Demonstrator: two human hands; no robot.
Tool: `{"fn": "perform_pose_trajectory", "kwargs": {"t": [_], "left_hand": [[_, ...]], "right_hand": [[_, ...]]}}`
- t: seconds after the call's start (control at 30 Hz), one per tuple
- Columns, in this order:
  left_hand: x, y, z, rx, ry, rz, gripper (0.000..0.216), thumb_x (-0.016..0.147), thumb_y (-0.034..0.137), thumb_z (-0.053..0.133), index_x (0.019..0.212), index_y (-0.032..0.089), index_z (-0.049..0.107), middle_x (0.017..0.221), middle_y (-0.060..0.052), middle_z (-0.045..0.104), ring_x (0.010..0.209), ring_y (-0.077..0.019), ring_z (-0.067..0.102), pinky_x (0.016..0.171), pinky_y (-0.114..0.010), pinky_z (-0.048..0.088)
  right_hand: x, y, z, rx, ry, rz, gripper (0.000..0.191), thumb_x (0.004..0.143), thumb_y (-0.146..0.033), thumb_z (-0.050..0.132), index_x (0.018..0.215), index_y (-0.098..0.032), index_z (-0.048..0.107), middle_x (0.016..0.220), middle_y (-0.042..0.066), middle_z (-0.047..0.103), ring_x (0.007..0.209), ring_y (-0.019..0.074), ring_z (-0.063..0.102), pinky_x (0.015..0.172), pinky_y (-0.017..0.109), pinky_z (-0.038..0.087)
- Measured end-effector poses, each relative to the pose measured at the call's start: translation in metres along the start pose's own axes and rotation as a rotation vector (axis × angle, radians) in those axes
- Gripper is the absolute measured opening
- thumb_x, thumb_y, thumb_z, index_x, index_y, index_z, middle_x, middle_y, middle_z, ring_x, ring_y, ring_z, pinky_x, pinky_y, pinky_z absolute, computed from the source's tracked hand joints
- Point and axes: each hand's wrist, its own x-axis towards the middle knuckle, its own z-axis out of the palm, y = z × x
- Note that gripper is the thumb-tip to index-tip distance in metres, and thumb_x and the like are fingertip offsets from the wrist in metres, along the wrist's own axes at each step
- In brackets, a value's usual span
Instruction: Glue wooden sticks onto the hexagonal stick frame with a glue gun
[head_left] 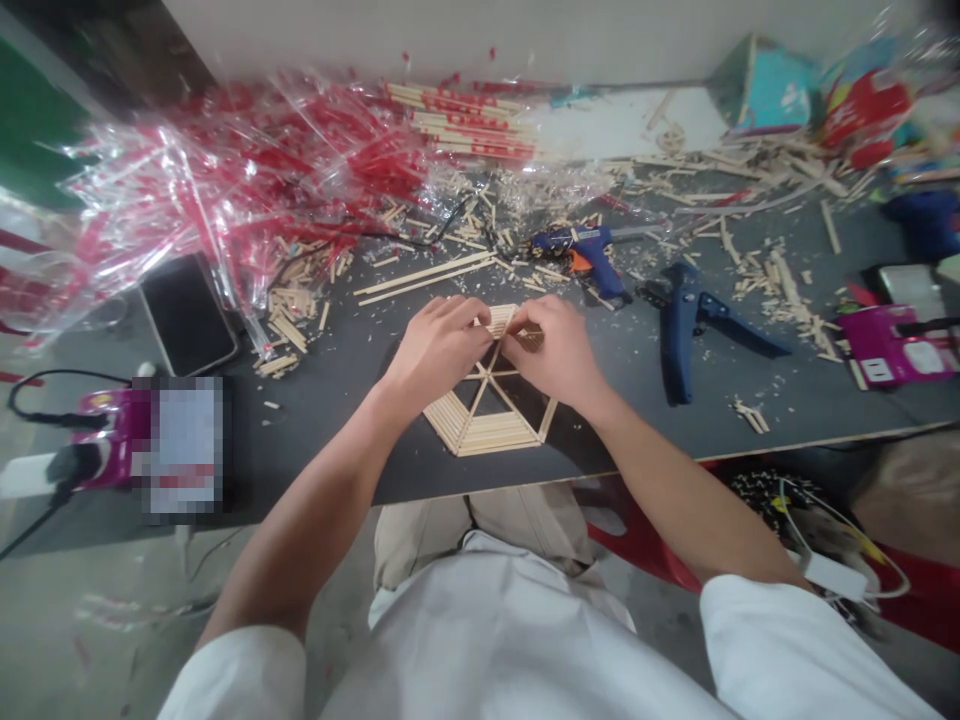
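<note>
A six-sided frame of thin wooden sticks (495, 432) lies flat on the dark table, with spokes meeting at its middle and rows of sticks filling some sections. Over its far left part, my left hand (446, 345) has its fingers bent and pressed together at the sticks. Opposite it, my right hand (555, 350) is closed in a pinch at a short wooden stick by the far section. The fingertips of both hands almost meet there. What lies under the left fingertips is hidden.
Behind the frame lie two long sticks (424, 278) and a blue glue gun (596, 258). Blue cutters (681, 335) are to the right. A phone (187, 312), purple power strips (892, 345), stick offcuts (787, 290) and red-and-clear plastic wrappers (300, 150) surround the work area.
</note>
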Motion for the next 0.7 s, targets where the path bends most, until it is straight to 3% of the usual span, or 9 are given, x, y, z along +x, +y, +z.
{"fn": "perform_pose_trajectory", "kwargs": {"t": [0.33, 0.7], "left_hand": [[-0.0005, -0.004, 0.0053, -0.137, 0.013, -0.072, 0.025, 0.106, 0.025, 0.061, 0.089, 0.02, 0.079, 0.106, -0.006, 0.078, 0.098, -0.0219, 0.066, 0.087, -0.038, 0.049], [-0.0007, 0.0005, 0.0006, -0.064, 0.002, -0.086, 0.02, 0.103, 0.023, 0.066, 0.089, 0.021, 0.08, 0.116, -0.007, 0.078, 0.107, -0.0249, 0.066, 0.09, -0.042, 0.049]], "right_hand": [[0.0002, 0.0058, 0.0016, 0.037, 0.034, -0.048, 0.008, 0.081, -0.025, 0.066, 0.077, -0.026, 0.059, 0.093, 0.007, 0.069, 0.098, 0.0297, 0.064, 0.095, 0.049, 0.045], [0.0011, 0.0106, 0.0027, 0.016, 0.025, -0.128, 0.006, 0.086, -0.026, 0.067, 0.087, -0.023, 0.072, 0.099, 0.009, 0.069, 0.101, 0.03, 0.064, 0.096, 0.05, 0.046]]}}
